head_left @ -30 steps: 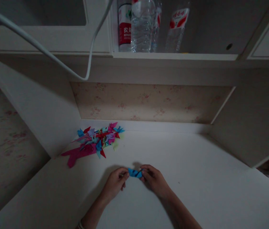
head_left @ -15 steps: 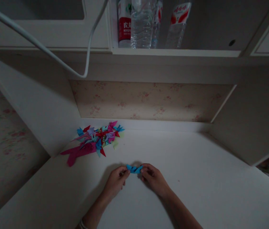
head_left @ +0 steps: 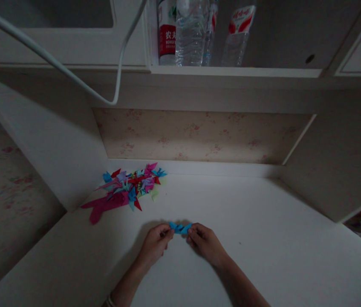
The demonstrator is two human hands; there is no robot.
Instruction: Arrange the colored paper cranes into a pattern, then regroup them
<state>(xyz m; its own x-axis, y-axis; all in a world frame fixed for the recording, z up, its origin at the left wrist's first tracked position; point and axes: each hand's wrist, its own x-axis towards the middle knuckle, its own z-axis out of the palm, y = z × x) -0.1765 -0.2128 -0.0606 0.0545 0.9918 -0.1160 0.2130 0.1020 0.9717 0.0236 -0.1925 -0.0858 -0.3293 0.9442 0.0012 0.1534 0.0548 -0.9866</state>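
A small piece of folded blue paper [head_left: 180, 229] is stretched between my two hands just above the white desktop. My left hand [head_left: 155, 244] pinches its left end between thumb and fingers. At the other end, my right hand [head_left: 206, 244] grips the paper in the same kind of pinch. Folds and dark gaps show along the paper's middle, while its tips are partly covered by my fingers. Up and to the left lies a heap of colourful folded paper pieces [head_left: 138, 181], pink, red, blue, purple and green, apart from both hands.
The white desk [head_left: 263, 221] runs back to a floral wall panel [head_left: 180, 134]. An overhead shelf [head_left: 238, 71] holds several plastic bottles [head_left: 189, 40]. A white bent tube [head_left: 71, 74] hangs across the upper left. Side panels [head_left: 336, 157] bound the desk.
The right fingers have shifted slightly down on the paper's right end, and the paper's folds look a little different. The left hand stays nearly still.
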